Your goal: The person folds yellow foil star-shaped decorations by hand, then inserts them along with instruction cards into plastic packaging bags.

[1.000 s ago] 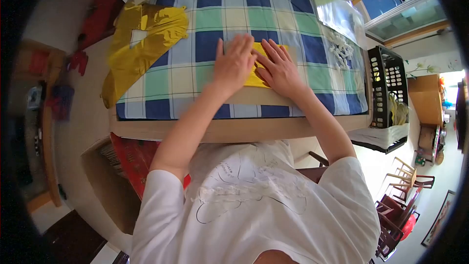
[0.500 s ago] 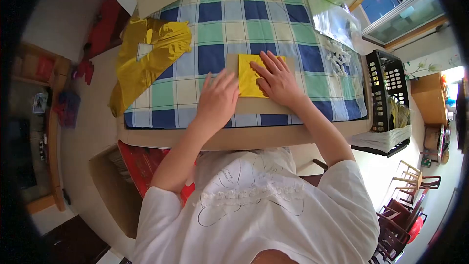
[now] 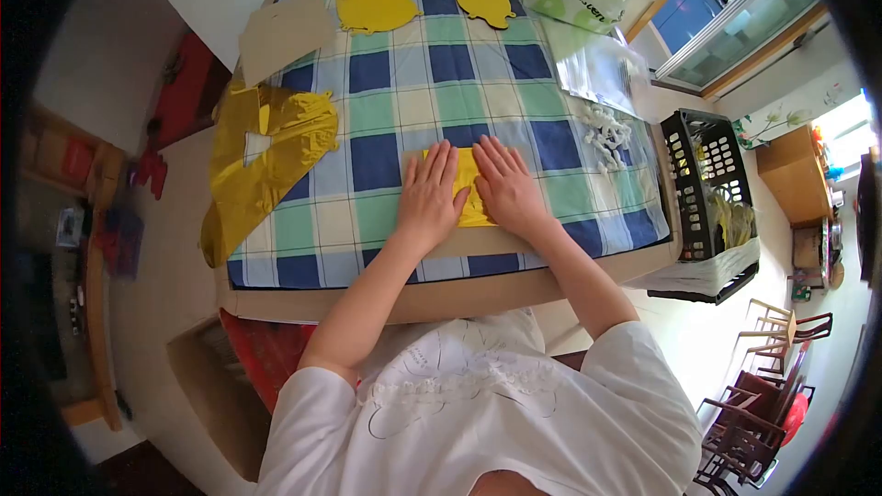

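Note:
A shiny yellow foil sheet (image 3: 468, 186) lies on a piece of brown cardboard (image 3: 459, 242) near the front edge of the table. My left hand (image 3: 430, 194) rests flat over the foil's left side, its fingers stretched forward. Over the right side lies my right hand (image 3: 507, 188), fingers also extended and palm down. Both thumbs point inward across the foil. The hands cover much of the sheet and most of the cardboard.
A checked cloth (image 3: 377, 119) covers the table. Gold foil (image 3: 253, 174) and a cardboard piece (image 3: 285, 32) lie left. Yellow cut-out shapes (image 3: 377, 2) lie at the back. White cord (image 3: 606, 136), clear plastic (image 3: 602, 73) and a black crate (image 3: 703, 184) are right.
My left hand has come down onto the foil from its left edge. My right hand has shifted slightly, still flat on the sheet. The camera view has tilted upward.

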Action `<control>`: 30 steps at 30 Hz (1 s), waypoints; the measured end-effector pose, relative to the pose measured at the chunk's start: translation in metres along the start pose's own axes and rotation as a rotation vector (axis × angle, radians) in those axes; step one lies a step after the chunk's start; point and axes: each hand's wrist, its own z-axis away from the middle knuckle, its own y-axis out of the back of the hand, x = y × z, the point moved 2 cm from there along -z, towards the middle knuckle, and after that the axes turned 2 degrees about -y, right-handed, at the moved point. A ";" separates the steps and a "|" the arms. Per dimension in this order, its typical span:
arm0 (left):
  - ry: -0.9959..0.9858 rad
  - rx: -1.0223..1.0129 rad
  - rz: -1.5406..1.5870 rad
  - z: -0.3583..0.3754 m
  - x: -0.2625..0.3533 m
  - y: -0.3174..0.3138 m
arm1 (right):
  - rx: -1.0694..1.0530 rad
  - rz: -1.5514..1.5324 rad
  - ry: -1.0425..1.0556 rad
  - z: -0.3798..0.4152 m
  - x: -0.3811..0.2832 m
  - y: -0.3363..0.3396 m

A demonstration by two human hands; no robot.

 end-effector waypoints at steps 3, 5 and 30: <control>0.002 -0.010 -0.016 0.001 0.000 -0.001 | 0.003 0.054 -0.113 0.008 0.016 0.006; 0.006 -0.019 -0.018 0.001 0.001 -0.002 | 0.004 0.115 -0.152 0.011 0.025 0.009; 0.000 0.003 -0.045 0.000 -0.002 -0.007 | -0.250 0.016 -0.189 0.102 -0.019 0.077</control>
